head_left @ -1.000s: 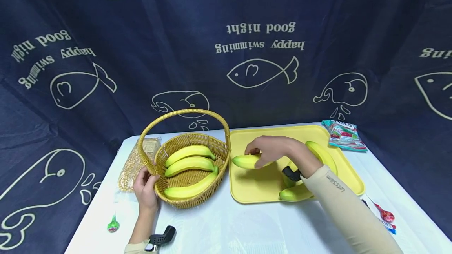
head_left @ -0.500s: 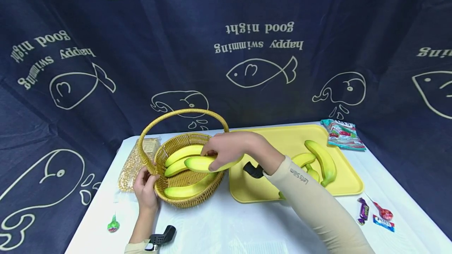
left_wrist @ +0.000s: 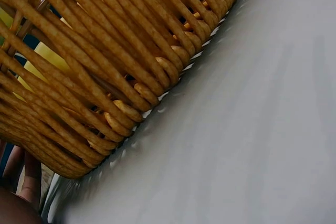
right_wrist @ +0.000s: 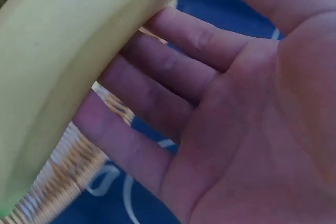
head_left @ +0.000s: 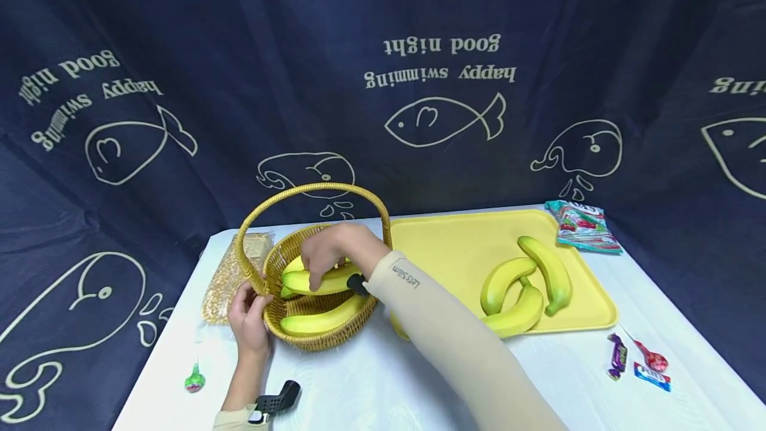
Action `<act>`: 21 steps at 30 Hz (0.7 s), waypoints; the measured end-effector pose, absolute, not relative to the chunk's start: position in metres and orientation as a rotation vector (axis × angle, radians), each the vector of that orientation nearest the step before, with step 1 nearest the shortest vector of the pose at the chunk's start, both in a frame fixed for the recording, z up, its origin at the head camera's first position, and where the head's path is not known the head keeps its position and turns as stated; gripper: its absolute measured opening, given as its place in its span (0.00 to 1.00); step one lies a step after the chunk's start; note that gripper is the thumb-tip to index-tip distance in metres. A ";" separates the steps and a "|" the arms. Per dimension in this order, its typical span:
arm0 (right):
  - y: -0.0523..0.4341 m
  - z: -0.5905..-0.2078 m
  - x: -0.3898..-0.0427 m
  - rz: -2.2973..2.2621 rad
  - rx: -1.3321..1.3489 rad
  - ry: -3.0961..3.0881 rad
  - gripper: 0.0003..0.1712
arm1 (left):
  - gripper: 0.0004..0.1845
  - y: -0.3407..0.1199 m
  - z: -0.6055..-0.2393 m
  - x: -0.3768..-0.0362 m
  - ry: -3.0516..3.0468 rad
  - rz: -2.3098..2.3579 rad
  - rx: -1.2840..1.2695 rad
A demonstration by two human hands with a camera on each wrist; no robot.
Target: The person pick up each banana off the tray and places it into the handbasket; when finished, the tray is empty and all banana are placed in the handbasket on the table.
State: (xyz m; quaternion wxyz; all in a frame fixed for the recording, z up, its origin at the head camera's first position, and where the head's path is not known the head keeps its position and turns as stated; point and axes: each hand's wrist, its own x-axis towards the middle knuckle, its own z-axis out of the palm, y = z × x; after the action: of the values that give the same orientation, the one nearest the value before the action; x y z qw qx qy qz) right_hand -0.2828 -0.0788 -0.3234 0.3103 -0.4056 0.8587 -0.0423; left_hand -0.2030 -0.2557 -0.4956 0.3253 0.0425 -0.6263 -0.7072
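In the head view a wicker basket [head_left: 311, 346] with a tall arched handle stands at the left of the table. My left hand [head_left: 248, 324] grips its left rim by the foot of the handle, thumb over the edge. Inside the basket, my right hand [head_left: 329, 253] pinches a banana [head_left: 299, 283] from above. That banana [right_wrist: 58, 51] lies between thumb and fingertips in the right wrist view. It overlaps other bananas at the back of the basket, mostly hidden. A separate banana [head_left: 323, 322] rests along the front. The left wrist view is largely woven wall.
A yellow tray [head_left: 443, 245] right of the basket bears several bananas [head_left: 553, 278]. A bag of kernels [head_left: 224, 288] lies left, a teal candy packet [head_left: 583, 226] back right. Lollipops [head_left: 194, 379] and a purple-wrapped candy [head_left: 618, 356] lie near the front.
My right hand has carried the banana leftward from over the tray and down into the basket, onto the bananas there. The left hand has stayed on the rim.
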 end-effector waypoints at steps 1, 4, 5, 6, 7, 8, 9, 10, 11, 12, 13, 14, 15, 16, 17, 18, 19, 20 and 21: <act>-0.083 -0.328 -0.284 -0.109 -1.033 2.281 0.17 | 0.19 -0.256 -0.496 -0.203 -1.644 -1.851 0.113; -0.094 -0.341 -0.285 -0.092 -0.961 2.313 0.13 | 0.18 -0.257 -0.495 -0.205 -1.640 -1.857 0.107; -0.096 -0.345 -0.285 -0.079 -0.941 2.326 0.13 | 0.18 -0.257 -0.495 -0.205 -1.643 -1.857 0.105; -0.099 -0.348 -0.286 -0.053 -0.930 2.339 0.14 | 0.18 -0.256 -0.494 -0.205 -1.644 -1.860 0.101; -0.100 -0.352 -0.286 -0.029 -0.927 2.345 0.15 | 0.18 -0.256 -0.494 -0.206 -1.648 -1.860 0.100; -0.101 -0.355 -0.286 -0.021 -0.927 2.350 0.15 | 0.18 -0.256 -0.494 -0.206 -1.650 -1.863 0.096; -0.102 -0.357 -0.287 -0.019 -0.934 2.363 0.14 | 0.19 -0.255 -0.494 -0.206 -1.654 -1.861 0.097; -0.102 -0.360 -0.287 -0.022 -0.943 2.368 0.14 | 0.19 -0.255 -0.494 -0.206 -1.656 -1.857 0.100; -0.103 -0.362 -0.288 -0.028 -0.946 2.367 0.15 | 0.19 -0.255 -0.494 -0.206 -1.655 -1.855 0.103; -0.103 -0.364 -0.288 -0.044 -0.956 2.366 0.14 | 0.19 -0.255 -0.495 -0.207 -1.656 -1.854 0.105; -0.103 -0.366 -0.288 -0.061 -0.967 2.353 0.15 | 0.19 -0.255 -0.495 -0.207 -1.655 -1.854 0.105; -0.102 -0.368 -0.289 -0.083 -0.975 2.343 0.15 | 0.19 -0.255 -0.495 -0.207 -1.652 -1.856 0.104; -0.102 -0.370 -0.289 -0.103 -0.984 2.330 0.16 | 0.19 -0.255 -0.496 -0.207 -1.650 -1.857 0.104; -0.101 -0.372 -0.289 -0.123 -0.985 2.319 0.16 | 0.19 -0.255 -0.496 -0.206 -1.648 -1.859 0.105; -0.101 -0.374 -0.288 -0.148 -0.983 2.311 0.14 | 0.19 -0.254 -0.497 -0.206 -1.649 -1.860 0.108; -0.100 -0.376 -0.288 -0.173 -0.990 2.306 0.12 | 0.19 -0.254 -0.497 -0.206 -1.649 -1.860 0.111; -0.098 -0.377 -0.288 -0.191 -0.991 2.309 0.10 | 0.19 -0.254 -0.497 -0.206 -1.647 -1.861 0.112; -0.097 -0.378 -0.287 -0.206 -0.988 2.314 0.09 | 0.19 -0.254 -0.497 -0.205 -1.648 -1.859 0.112; -0.096 -0.378 -0.287 -0.221 -0.984 2.326 0.09 | 0.19 -0.254 -0.496 -0.205 -1.648 -1.858 0.113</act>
State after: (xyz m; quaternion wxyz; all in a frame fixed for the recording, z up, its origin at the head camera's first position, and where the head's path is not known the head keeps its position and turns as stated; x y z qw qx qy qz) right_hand -0.2870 -0.0961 -0.3779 0.2985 -0.3704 0.8757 -0.0830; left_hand -0.2053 -0.2541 -0.4963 0.3221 0.0431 -0.6276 -0.7075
